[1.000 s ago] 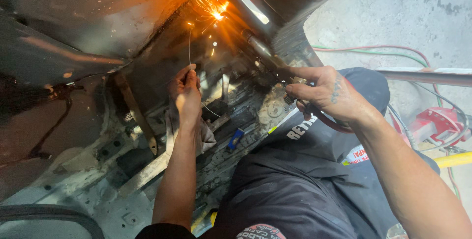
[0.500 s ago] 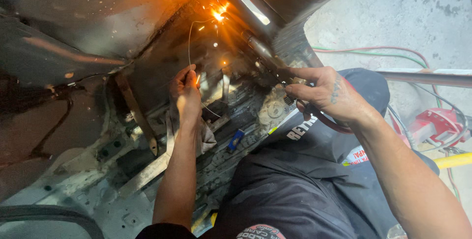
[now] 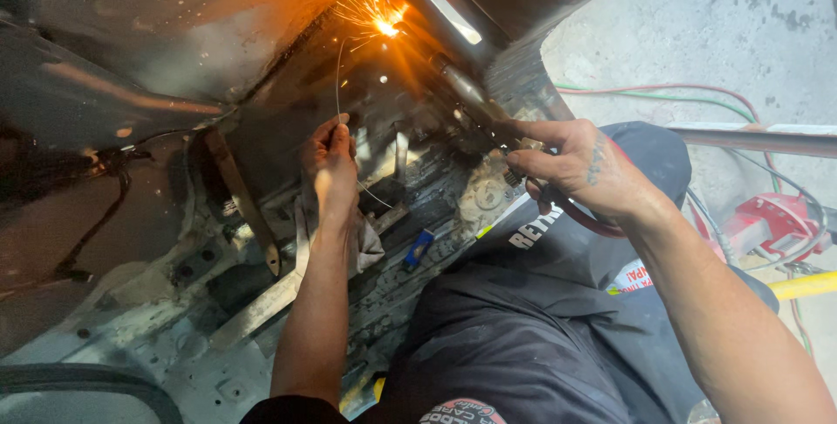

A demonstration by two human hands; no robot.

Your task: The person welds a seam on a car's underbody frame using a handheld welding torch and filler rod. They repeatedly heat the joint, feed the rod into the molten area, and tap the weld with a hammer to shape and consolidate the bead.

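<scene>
Since the earlier frames, our left hand (image 3: 331, 158) is staying near the same spot, and the sparks (image 3: 373, 16) are spreading wider about the flame point.

Item, far left: we are looking at a dark metal panel (image 3: 131, 32) glowing orange, with a black cable (image 3: 96, 223) hanging beneath it.

Item, left of centre: a rusty bracket (image 3: 244, 206) is leaning beside the left hand. That hand is closing thumb and fingers on a thin rod (image 3: 339, 75), which is running up toward the sparks; its lower end is trailing past the wrist. A grey rag (image 3: 366, 245) is lying under the wrist.

Item, centre: a small blue piece (image 3: 418, 248) is lying on the dirty floor pan (image 3: 174, 337), just right of the rag. A bright slot (image 3: 448, 9) is showing above, right of the sparks.

Item, right of centre: our right hand (image 3: 571, 167) is wrapping shut around the torch (image 3: 475, 97), whose tip is pointing up at the sparks. We are keeping the hand above our dark trousers (image 3: 523, 345).

Item, right: red and green hoses (image 3: 663, 91) are lying on the concrete (image 3: 697, 23), with a red device (image 3: 767, 223) and a yellow bar (image 3: 802, 284) near the edge.
</scene>
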